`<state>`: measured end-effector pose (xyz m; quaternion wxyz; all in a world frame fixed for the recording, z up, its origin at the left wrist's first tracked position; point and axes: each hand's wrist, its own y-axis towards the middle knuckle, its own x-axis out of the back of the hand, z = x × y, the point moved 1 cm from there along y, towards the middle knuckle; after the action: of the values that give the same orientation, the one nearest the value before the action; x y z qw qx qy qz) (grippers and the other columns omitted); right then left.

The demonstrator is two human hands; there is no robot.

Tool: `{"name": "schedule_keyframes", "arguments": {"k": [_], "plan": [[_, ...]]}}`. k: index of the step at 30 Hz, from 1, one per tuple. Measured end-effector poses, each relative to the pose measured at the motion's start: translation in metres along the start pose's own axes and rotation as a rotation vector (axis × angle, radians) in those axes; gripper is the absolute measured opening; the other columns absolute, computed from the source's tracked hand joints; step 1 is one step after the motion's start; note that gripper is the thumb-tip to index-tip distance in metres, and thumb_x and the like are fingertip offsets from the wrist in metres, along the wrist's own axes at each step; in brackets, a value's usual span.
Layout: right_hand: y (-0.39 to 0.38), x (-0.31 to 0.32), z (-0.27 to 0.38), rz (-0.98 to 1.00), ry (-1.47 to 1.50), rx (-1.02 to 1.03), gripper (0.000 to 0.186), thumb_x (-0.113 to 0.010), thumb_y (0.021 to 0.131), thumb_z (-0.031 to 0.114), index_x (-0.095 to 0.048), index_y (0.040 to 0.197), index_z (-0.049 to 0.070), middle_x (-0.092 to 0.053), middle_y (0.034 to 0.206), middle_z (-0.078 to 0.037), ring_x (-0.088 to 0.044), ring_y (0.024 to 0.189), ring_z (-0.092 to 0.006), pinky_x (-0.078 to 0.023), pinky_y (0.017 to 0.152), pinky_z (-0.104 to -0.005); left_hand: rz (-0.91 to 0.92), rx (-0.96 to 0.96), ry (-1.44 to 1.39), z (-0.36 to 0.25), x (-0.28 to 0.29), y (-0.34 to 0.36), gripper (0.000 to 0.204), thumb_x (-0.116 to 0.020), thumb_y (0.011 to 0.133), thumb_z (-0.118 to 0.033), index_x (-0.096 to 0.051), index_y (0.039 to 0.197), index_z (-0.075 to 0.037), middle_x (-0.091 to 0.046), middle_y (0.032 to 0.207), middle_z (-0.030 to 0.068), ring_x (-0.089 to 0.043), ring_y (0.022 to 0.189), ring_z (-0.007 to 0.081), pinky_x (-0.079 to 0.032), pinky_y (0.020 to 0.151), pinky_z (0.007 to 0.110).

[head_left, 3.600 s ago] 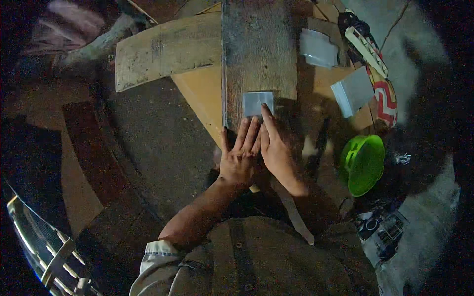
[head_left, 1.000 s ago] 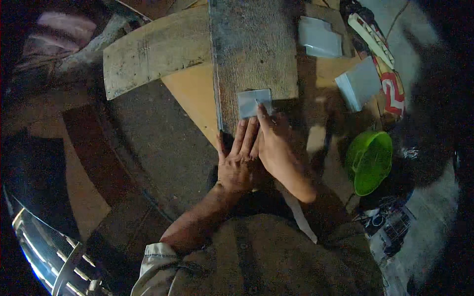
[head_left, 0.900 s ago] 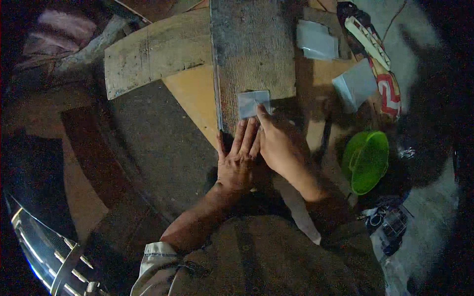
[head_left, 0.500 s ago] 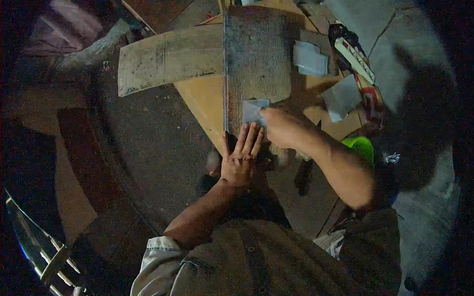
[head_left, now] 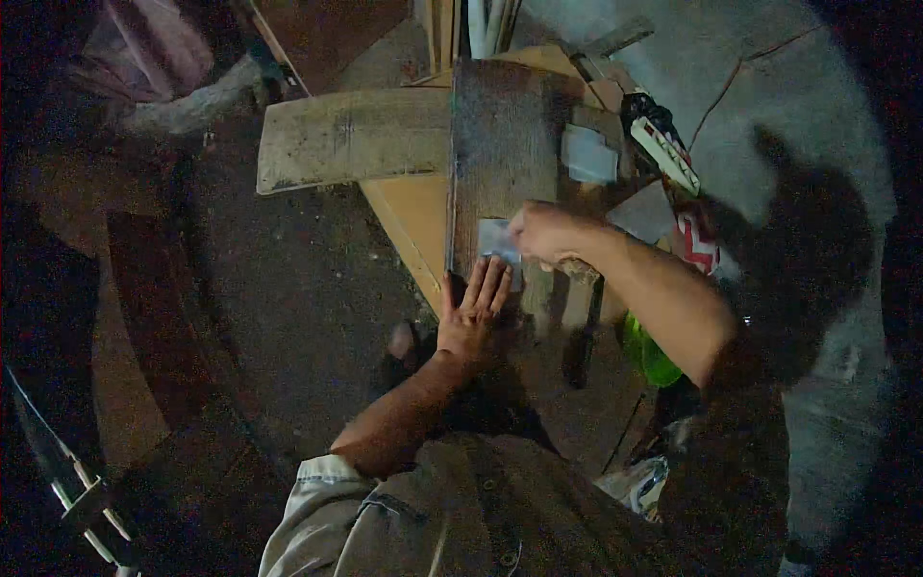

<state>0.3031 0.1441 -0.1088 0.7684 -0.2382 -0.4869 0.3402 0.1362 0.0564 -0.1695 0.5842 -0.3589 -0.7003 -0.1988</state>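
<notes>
A thin, pale grey square sheet (head_left: 491, 234) lies near the close end of a dark wooden board (head_left: 500, 125). My left hand (head_left: 469, 322) rests flat, fingers stretched out over the sheet's near part. Beside the sheet's right edge, my right hand (head_left: 550, 234) is closed with its fingertips turned toward it. Slight blur covers that hand, and anything in its fingers is too small to make out. Farther right on the board lie more pale pieces (head_left: 589, 154).
A curved, worn board (head_left: 356, 139) extends left over a tan panel (head_left: 409, 221). To the right are a cream-coloured strip-shaped object (head_left: 665, 156), a red and white packet (head_left: 697, 242) and a bright green container (head_left: 651, 351). A dark-handled tool (head_left: 579, 356) lies near my right forearm.
The whole view has shifted, so the boards appear lower. My right hand has moved away from me along the sheet's right side. My left hand stays pressed on the sheet.
</notes>
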Motion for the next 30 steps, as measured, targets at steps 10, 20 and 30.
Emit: {"name": "schedule_keyframes", "arguments": {"k": [10, 20, 30], "plan": [[0.001, -0.002, 0.009, -0.100, 0.102, -0.043, 0.023, -0.050, 0.065, 0.001, -0.059, 0.083, -0.008, -0.059, 0.067, -0.018, -0.055, 0.055, -0.0241, -0.047, 0.054, -0.0373, -0.089, 0.015, 0.056, 0.003, -0.004, 0.000, 0.071, -0.038, 0.087, -0.050, -0.011, 0.141, -0.013, -0.006, 0.147, 0.0032, -0.005, 0.136, 0.0198, -0.010, 0.102, 0.059], [0.004, -0.001, 0.038, -0.129, -0.151, -0.168, 0.012, -0.051, 0.067, 0.000, -0.059, 0.073, -0.006, -0.057, 0.061, -0.021, -0.057, 0.050, -0.0273, -0.043, 0.041, -0.0390, 0.014, 0.022, -0.003, 0.004, 0.005, -0.004, 0.069, -0.043, 0.087, -0.041, -0.010, 0.141, -0.015, -0.004, 0.147, 0.0043, -0.003, 0.136, 0.0203, -0.007, 0.103, 0.059], [-0.026, -0.018, 0.020, -0.145, 0.376, -0.183, 0.038, -0.046, 0.081, 0.007, -0.050, 0.118, -0.002, -0.061, 0.075, -0.016, -0.057, 0.050, -0.0171, -0.047, 0.053, -0.0344, -0.259, 0.002, -0.459, 0.019, 0.000, -0.008, 0.073, -0.049, 0.083, -0.017, -0.004, 0.141, -0.012, -0.010, 0.146, 0.0119, -0.018, 0.132, 0.0299, -0.011, 0.104, 0.054]]}}
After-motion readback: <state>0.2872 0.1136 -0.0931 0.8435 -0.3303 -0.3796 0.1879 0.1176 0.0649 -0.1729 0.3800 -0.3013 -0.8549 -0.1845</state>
